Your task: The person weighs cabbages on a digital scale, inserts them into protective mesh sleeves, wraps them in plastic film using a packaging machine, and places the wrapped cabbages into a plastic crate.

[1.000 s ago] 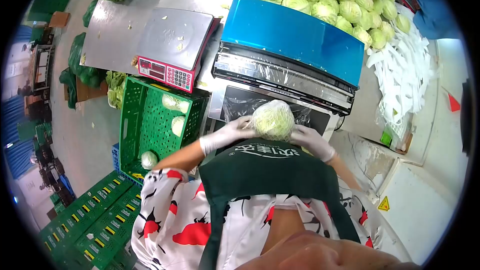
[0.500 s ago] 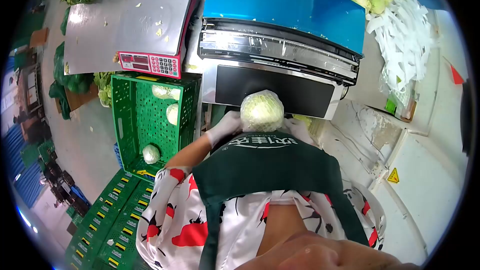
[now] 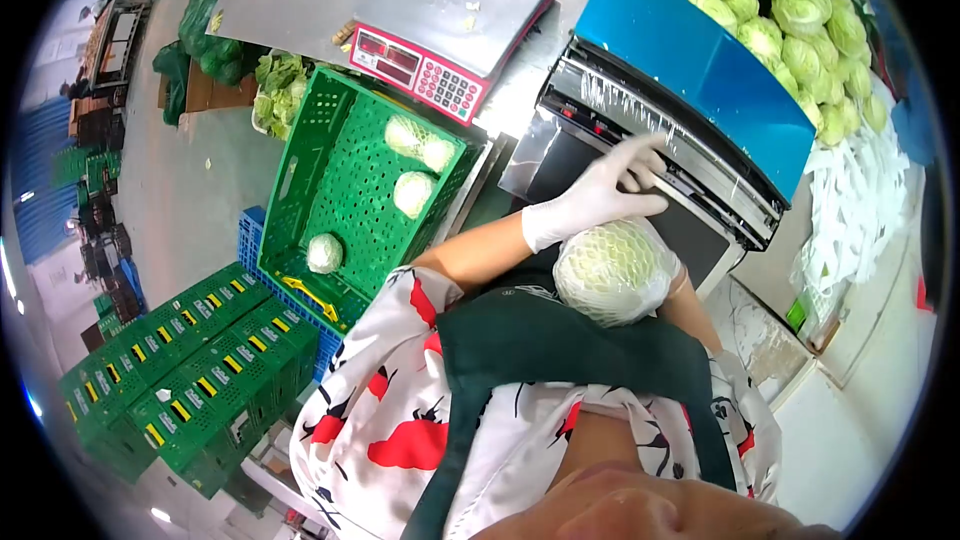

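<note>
The right hand (image 3: pixel 679 273), spread hidden, is likely steadying the cabbage (image 3: pixel 614 272), freeing the half-open, seemingly empty left hand (image 3: pixel 603 190) at its twelve o'clock.

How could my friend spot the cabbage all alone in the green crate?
Find the open green crate beside the red-fronted scale. Look at the end away from the scale, near the yellow piece. The round cabbage there sits alone; other cabbages lie nearer the scale.
</note>
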Demonstrator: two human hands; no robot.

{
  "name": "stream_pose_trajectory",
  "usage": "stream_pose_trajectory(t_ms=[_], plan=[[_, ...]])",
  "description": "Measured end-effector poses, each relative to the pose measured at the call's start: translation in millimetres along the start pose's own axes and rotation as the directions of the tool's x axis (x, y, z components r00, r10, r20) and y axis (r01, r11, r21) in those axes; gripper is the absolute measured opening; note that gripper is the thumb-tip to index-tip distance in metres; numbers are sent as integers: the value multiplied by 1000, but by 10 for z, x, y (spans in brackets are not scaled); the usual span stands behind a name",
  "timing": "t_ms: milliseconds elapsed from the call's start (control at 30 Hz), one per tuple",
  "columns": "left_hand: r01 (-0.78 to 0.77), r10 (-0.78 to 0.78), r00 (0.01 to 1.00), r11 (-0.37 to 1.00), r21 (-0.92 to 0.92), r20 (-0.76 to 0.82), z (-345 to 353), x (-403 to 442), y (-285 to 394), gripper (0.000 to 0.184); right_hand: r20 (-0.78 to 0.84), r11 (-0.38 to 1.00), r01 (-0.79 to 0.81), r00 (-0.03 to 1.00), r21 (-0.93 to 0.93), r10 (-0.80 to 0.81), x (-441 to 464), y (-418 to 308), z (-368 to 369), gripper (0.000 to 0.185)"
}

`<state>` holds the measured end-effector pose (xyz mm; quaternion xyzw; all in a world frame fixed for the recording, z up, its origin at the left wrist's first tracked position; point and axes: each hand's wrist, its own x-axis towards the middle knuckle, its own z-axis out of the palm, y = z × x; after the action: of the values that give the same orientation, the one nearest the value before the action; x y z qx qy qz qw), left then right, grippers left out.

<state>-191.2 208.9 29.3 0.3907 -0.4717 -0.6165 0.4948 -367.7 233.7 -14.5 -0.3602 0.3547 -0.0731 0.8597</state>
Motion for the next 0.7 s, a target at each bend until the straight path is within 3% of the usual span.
stream_pose_trajectory(t_ms=[33, 67, 133, 167, 200, 233, 300, 333, 433, 500, 533, 567, 633, 667, 700], plan=[[132, -92, 976, 971, -200, 195, -56, -55, -56, 51, -105, 996, 34, 994, -87, -43, -18, -38, 40, 36], [256, -155, 945, 898, -357, 288, -158, -182, -156, 48, -244, 977, 70, 962, -200, -119, -36, -72, 78, 37], [521, -212, 824, 647, -557, 525, -448, -413, -268, 50, -517, 928, 129, 799, -350, -306, -89, -33, 119, 40], [572, -247, 813, 509, -643, 528, -537, -505, -153, 54, -590, 916, 241, 706, -319, -391, -83, 170, -4, 43], [550, -332, 835, 526, -648, 439, -669, -614, -217, 56, -629, 895, 218, 646, -391, -432, -130, 161, -57, 40], [554, -543, 753, 221, -802, 371, -884, -820, -656, 54, -634, 900, 272, 640, -342, -434, -146, 142, -147, 39], [321, -363, 931, 778, -539, 30, -1335, -1110, -935, 56, -640, 907, 330, 644, -262, -419, -188, -9, -259, 35], [164, -357, 934, 509, -845, -34, -1691, -1299, -1138, 55, -641, 915, 331, 655, -230, -399, -215, -170, -264, 33], [-2, -234, 870, 879, -477, -434, -2573, -1655, -973, 56, -632, 909, 341, 656, -242, -414, -306, -453, -312, 27], [-77, -463, 666, 737, -672, -584, -2923, -1970, -827, 61, -620, 894, 351, 645, -279, -447, -338, -498, -436, 26], [-87, -498, 614, 729, -679, -612, -3070, -2076, -801, 64, -632, 886, 379, 625, -268, -458, -365, -538, -458, 25], [-2, -508, 622, 760, -650, -596, -3216, -2189, -777, 66, -639, 887, 368, 618, -281, -458, -405, -558, -505, 24], [157, -589, 430, 795, -586, -684, -3782, -2339, -956, 73, -668, 895, 357, 601, -267, -439, -476, -591, -607, 23], [405, -417, 202, 859, -312, -886, -3546, -1972, -652, 73, -683, 900, 367, 595, -236, -422, -502, -597, -666, 22], [553, -129, 194, 833, -1, -972, -3718, -1715, -693, 69, -688, 881, 389, 562, -271, -460, -524, -623, -737, 21]])
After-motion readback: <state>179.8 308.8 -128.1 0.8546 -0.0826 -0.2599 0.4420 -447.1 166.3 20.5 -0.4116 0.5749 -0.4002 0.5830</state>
